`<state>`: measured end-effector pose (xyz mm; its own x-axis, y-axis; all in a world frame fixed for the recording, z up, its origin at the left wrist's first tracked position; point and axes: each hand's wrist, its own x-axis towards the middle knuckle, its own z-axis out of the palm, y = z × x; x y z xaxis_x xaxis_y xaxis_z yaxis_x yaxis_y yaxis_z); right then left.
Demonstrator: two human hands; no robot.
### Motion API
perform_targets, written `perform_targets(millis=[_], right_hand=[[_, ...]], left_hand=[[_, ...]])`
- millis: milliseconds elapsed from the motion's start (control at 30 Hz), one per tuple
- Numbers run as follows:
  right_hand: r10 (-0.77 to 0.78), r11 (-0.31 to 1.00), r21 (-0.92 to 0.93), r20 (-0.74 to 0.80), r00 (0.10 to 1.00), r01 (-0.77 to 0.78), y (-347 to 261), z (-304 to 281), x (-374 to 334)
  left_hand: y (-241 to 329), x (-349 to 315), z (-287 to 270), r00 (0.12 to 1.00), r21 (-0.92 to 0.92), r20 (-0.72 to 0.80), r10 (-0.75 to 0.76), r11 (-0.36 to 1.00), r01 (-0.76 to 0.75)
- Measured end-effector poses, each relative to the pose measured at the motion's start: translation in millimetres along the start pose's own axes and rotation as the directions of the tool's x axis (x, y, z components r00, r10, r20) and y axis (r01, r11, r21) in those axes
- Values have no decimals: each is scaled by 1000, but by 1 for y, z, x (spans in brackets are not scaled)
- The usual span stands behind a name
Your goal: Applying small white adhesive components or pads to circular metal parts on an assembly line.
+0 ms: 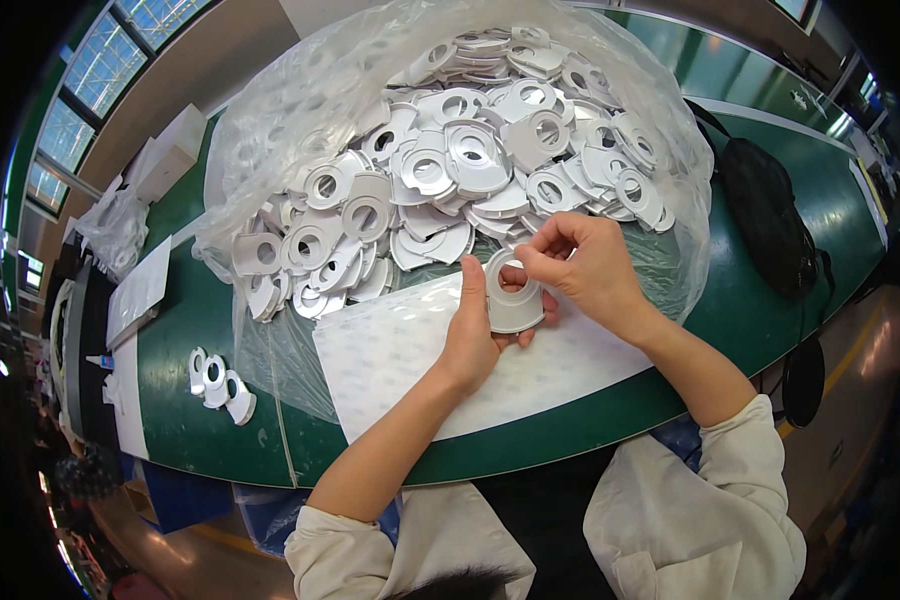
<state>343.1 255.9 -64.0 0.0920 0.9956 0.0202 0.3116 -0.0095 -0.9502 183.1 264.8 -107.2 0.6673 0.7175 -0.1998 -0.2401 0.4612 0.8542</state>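
A white plastic part (515, 317) with a flared lower end and a large round hole is held over the work surface. My left hand (473, 335) grips it, thumb along the left side and fingers behind; some fingertips show through the hole and past the right edge. At its upper right rim, my right hand (598, 272) is closed in a pinch. Whatever lies between those fingertips is too small to make out. Beneath both hands spreads a white sheet (400, 350). Just beyond is a large heap of similar white parts (473, 155).
A clear plastic bag (270, 115) surrounds the heap on the green table (570, 428). Several loose white parts (213, 380) lie at the left. A black bag (770, 215) rests at the right, and a white box (170, 160) stands at the far left.
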Motion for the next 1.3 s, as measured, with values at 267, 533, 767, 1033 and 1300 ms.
perform_targets(millis=[267, 533, 767, 1033, 1300], right_hand=[[-105, 909, -406, -19, 994, 88, -7, 2, -5], [-264, 876, -351, 224, 938, 331, 4, -21, 3], [-227, 894, -365, 131, 965, 260, 6, -11, -4], [-399, 817, -423, 74, 914, 391, -2, -20, 5], [37, 732, -571, 577, 816, 371, -8, -61, -8]], left_hand=[[5, -1, 6, 998, 33, -27, -52, 998, 53], [7, -1, 0, 995, -124, -22, -99, 988, 95], [11, -1, 2, 980, -167, -86, -180, 972, 164], [46, -19, -7, 983, -12, -170, 65, 998, -68], [110, -130, -105, 354, 825, -396, 847, 159, 543]])
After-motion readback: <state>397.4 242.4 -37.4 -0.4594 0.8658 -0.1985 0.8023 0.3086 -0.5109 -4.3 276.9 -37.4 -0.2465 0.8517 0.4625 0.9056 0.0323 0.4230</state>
